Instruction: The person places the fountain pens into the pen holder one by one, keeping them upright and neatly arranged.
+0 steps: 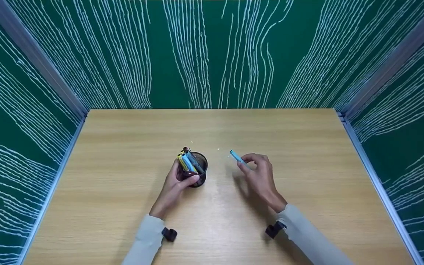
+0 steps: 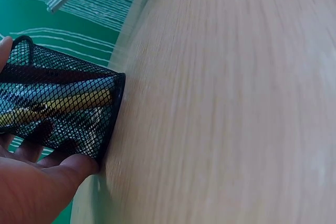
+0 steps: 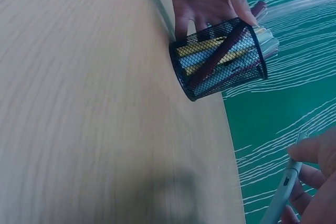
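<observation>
A black wire-mesh pen cup (image 1: 204, 172) stands upright on the table, my left hand (image 1: 175, 187) gripping it from the left with the thumb at the near side. Several pens (image 1: 188, 162) in yellow, blue and dark colours lean inside it; through the mesh in the right wrist view a dark red one (image 3: 218, 59) slants across the others. To the right of the cup, my right hand (image 1: 262, 177) pinches a light blue pen (image 1: 237, 156) between thumb and fingers, raised above the table. A small dark slot shows on that pen's barrel in the right wrist view.
The wooden table (image 1: 123, 147) spreads around both hands. Tiny pale specks (image 1: 218, 149) lie beyond the cup and the pen. Green walls (image 1: 215, 55) with white wavy lines enclose the back and sides, and each sleeve has a black wrist camera (image 1: 169, 234).
</observation>
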`<action>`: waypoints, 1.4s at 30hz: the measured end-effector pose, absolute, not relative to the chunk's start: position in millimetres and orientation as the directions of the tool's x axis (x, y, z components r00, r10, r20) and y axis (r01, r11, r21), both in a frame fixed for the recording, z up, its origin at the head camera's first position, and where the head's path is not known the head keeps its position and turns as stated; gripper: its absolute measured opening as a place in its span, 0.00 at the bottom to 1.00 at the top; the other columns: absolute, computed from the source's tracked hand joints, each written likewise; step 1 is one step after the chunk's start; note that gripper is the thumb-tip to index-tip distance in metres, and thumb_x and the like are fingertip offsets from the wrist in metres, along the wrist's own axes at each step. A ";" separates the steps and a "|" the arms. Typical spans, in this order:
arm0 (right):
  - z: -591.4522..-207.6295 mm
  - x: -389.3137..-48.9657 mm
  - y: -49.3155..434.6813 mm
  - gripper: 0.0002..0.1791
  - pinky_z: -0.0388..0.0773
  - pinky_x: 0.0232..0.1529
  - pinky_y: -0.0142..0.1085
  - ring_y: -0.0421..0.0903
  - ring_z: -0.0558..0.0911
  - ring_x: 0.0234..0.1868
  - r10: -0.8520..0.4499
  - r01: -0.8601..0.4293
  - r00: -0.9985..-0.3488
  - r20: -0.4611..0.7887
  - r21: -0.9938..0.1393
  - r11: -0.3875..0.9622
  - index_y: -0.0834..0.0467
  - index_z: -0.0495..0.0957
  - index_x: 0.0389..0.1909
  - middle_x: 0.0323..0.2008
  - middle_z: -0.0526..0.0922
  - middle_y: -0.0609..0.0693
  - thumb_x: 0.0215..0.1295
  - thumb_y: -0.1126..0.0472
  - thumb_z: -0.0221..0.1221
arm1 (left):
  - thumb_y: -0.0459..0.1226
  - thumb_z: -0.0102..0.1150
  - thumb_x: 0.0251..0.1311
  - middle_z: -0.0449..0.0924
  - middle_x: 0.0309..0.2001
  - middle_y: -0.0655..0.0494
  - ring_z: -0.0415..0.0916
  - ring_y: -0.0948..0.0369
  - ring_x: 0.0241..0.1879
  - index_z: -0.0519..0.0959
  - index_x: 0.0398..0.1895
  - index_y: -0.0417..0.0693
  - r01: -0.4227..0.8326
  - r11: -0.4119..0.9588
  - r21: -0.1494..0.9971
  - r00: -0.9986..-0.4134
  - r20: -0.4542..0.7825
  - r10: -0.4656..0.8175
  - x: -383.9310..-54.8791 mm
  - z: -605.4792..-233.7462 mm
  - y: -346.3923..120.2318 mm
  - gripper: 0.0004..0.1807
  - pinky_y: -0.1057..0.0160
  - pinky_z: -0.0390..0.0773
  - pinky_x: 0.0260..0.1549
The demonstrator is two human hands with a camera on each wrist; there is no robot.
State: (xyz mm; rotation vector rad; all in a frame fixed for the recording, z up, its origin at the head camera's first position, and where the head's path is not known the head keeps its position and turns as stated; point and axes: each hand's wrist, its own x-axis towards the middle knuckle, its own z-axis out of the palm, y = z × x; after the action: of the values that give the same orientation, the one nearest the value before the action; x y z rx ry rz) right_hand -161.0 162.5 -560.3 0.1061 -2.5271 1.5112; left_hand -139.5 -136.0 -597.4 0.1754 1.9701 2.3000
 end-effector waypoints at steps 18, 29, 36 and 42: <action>-555.6 -161.8 161.4 0.08 0.73 0.63 0.55 0.55 0.80 0.55 0.042 -0.183 -0.972 0.230 -0.861 0.474 0.61 0.91 0.49 0.45 0.89 0.54 0.75 0.63 0.71 | 0.36 0.79 0.64 0.73 0.76 0.43 0.71 0.49 0.77 0.62 0.85 0.50 -0.032 -0.116 0.993 -0.990 -0.015 0.140 -139.5 -595.9 -136.0 0.48 0.52 0.69 0.77; -551.4 -165.0 155.5 0.07 0.74 0.63 0.51 0.52 0.80 0.55 0.048 -0.195 -0.969 0.241 -0.874 0.446 0.60 0.90 0.49 0.46 0.90 0.53 0.74 0.64 0.72 | 0.36 0.79 0.64 0.74 0.75 0.44 0.72 0.49 0.76 0.63 0.84 0.51 -0.025 -0.123 0.992 -0.990 -0.008 0.141 -139.8 -595.9 -135.3 0.48 0.52 0.70 0.77; -551.4 -166.4 154.4 0.09 0.75 0.63 0.55 0.53 0.80 0.53 0.053 -0.222 -0.962 0.268 -0.881 0.418 0.60 0.90 0.50 0.43 0.89 0.54 0.73 0.66 0.72 | 0.34 0.77 0.65 0.74 0.75 0.43 0.72 0.49 0.76 0.61 0.86 0.51 -0.012 -0.117 0.993 -0.989 0.005 0.145 -141.0 -596.0 -135.5 0.49 0.52 0.71 0.75; -547.0 -166.8 152.2 0.08 0.75 0.63 0.53 0.52 0.81 0.53 0.061 -0.225 -0.960 0.272 -0.884 0.411 0.61 0.89 0.50 0.44 0.89 0.54 0.73 0.67 0.71 | 0.35 0.77 0.65 0.74 0.75 0.44 0.72 0.49 0.75 0.62 0.85 0.50 -0.008 -0.089 0.996 -0.991 0.004 0.137 -140.0 -594.8 -136.7 0.48 0.52 0.70 0.76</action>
State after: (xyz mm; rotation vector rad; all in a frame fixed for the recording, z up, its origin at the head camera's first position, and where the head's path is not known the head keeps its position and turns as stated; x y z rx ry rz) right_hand -166.8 152.2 -547.0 0.1433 -2.4073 1.5685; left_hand -140.0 -136.7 -594.8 0.1458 2.0506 2.2434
